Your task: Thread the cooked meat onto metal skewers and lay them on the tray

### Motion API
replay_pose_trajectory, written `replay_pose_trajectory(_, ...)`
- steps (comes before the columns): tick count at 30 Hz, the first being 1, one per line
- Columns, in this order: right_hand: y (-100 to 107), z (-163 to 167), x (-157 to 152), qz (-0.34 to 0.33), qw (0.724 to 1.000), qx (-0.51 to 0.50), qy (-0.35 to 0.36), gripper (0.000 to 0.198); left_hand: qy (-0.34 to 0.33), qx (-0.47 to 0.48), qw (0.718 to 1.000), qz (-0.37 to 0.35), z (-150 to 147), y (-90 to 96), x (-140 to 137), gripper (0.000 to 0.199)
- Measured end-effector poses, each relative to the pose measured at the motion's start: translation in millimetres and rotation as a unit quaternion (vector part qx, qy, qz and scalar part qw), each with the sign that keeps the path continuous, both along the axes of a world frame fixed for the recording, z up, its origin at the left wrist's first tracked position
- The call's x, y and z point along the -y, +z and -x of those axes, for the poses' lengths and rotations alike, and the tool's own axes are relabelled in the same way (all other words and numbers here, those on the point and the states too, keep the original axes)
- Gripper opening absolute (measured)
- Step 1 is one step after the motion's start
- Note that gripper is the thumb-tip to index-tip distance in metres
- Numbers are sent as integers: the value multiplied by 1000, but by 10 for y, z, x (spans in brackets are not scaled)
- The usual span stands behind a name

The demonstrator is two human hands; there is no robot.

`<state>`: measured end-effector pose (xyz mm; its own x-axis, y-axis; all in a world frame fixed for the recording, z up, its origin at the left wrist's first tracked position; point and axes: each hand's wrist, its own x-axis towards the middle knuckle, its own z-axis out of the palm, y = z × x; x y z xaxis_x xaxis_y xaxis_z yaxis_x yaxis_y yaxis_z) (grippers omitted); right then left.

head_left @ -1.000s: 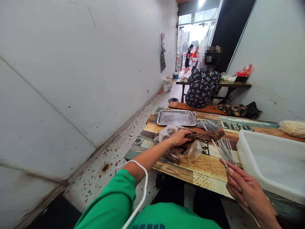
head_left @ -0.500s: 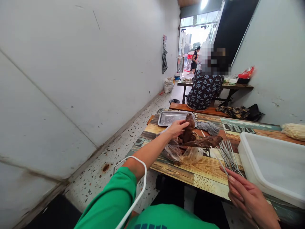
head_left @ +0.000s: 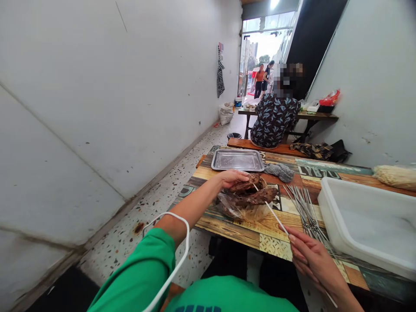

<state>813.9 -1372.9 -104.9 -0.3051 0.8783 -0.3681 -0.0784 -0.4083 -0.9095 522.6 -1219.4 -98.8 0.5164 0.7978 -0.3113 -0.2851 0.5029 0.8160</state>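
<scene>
1. The left hand's fingers (head_left: 236,177) pinch a piece of dark brown meat (head_left: 241,186) above the bag, near the tabletop's left edge.
2. The right hand (head_left: 310,253) grasps a thin skewer (head_left: 275,215) over the near edge, fingers curled around its lower part.
3. The skewer enters a second strip of meat (head_left: 260,197) from the near side; its tip shows beyond, beside the left hand's piece.
4. Beneath both pieces, a clear plastic bag (head_left: 242,213) lies on the tabletop (head_left: 221,224).
5. Loose skewers (head_left: 305,208) lie right of the bag, just beside a white tub (head_left: 341,225) by the right end.
6. A metal tray (head_left: 238,160) sits at the far left corner, a grey cloth (head_left: 281,171) beside it.
7. Past the far edge, a person (head_left: 274,117) sits on a bench (head_left: 247,144).
</scene>
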Motion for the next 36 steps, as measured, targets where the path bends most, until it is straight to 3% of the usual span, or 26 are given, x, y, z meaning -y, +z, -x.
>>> replay_pose_trajectory(6, 8, -13, 10, 2, 1000, -11, 8, 61, -2, 0, 1000, 1, 41, 8, 10, 37)
replay_pose_trajectory(17, 48, -4, 54, -9, 1000, -6, -8, 61, 40, -30, 999, 3, 58, 49, 25, 33)
replay_pose_trajectory(36, 40, -36, 68, 6, 1000, -6, -3, 59, 36, -15, 999, 3, 56, 31, 15, 43)
